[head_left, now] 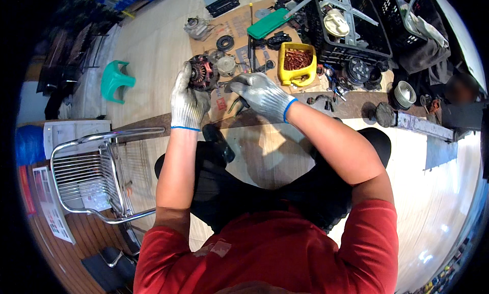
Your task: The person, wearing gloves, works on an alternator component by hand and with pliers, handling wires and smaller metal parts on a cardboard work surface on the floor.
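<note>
My left hand, in a white knit glove with a blue cuff, is closed around a round alternator part with dark metal and reddish copper windings. Just to its right, my right hand, gloved the same way, has its fingers pinched together. Whatever sits between those fingertips is too small and dark to make out. Beyond the alternator part, a silvery round metal housing lies on the cardboard. Pliers with dark handles rest on the floor below my right hand.
A yellow cut-open jug holds many copper-coloured pieces. Behind it stand a green-seated stool lying tipped and a black crate. A small green stool and a chrome chair are at left. A metal beam lies at right.
</note>
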A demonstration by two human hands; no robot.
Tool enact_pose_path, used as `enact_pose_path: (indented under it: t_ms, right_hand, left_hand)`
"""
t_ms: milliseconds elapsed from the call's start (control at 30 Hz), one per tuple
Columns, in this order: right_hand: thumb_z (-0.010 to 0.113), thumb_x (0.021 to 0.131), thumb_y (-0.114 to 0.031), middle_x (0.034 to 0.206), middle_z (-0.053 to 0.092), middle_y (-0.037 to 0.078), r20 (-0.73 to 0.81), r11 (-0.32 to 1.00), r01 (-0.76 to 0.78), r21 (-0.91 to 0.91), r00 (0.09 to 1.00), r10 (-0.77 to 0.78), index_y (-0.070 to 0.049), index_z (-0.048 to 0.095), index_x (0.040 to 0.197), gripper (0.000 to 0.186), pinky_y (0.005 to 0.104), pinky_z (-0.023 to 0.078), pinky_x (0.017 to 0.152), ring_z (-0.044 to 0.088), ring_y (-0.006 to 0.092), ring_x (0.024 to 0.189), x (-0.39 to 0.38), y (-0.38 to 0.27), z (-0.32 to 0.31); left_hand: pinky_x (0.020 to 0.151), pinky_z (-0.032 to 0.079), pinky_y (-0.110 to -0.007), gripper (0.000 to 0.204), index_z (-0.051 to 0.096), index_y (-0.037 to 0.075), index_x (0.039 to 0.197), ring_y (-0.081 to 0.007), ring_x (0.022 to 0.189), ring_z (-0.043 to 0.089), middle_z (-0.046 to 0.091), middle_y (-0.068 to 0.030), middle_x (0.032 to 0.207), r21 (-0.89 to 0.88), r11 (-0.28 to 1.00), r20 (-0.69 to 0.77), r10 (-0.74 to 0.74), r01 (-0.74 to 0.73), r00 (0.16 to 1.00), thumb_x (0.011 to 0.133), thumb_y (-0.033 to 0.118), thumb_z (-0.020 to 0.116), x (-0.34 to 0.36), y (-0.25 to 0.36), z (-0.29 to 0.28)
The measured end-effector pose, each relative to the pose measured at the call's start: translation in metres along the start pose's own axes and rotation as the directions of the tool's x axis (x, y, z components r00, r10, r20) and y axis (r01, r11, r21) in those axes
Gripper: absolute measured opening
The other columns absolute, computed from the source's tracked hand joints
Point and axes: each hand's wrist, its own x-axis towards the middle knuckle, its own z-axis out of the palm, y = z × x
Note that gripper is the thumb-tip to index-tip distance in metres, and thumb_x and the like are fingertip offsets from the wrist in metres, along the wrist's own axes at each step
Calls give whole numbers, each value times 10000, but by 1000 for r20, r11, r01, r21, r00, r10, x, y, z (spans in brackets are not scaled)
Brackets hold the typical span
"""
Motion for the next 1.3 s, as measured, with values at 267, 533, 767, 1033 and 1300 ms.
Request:
enact_pose_path:
  t_ms: [267,533,767,1033,1300]
  right_hand:
    - [581,839,-98,1084,667,186,30,974,60,-220,998,-54,-21,693,1070,269,458,537,769,668,368,919,-10,14,13]
    - [568,935,-222,1176,646,236,228,950,-180,-254,944,239,-15,664,1123,295,480,523,897,642,403,1087,-11,1,-19]
    - [668,866,-542,1388,546,309,382,937,-289,-199,857,345,22,450,1443,836,458,475,1027,578,431,1239,-1,-20,-49]
    - [582,931,-453,1270,651,240,105,959,-229,166,971,214,-34,613,1306,563,437,479,1003,613,411,1182,16,-17,-24]
    - [573,967,-299,1117,705,177,168,992,12,122,985,-32,-99,697,1149,297,443,525,841,675,372,942,14,-6,-22]
  left_hand:
    - [762,579,-392,418,647,18,1224,-281,1053,705,707,-145,1203,-113,984,-208,114,-140,971,980,358,639,30,46,-26]
    - [781,575,-382,413,653,13,1218,-263,1030,702,703,-149,1210,-164,973,-154,138,-163,978,983,353,632,23,71,-42]
    - [934,565,-411,373,658,10,1210,-281,1148,672,696,-152,1233,-157,983,-129,72,-92,989,973,298,665,11,48,-28]
    - [943,557,-411,450,603,5,1297,-282,1112,664,670,-151,1251,39,999,235,-6,-4,972,993,336,625,-1,12,-18]
    - [1037,526,-457,471,548,-19,1361,-305,1160,644,641,-173,1289,106,993,299,-87,57,950,999,276,607,-9,3,-5]
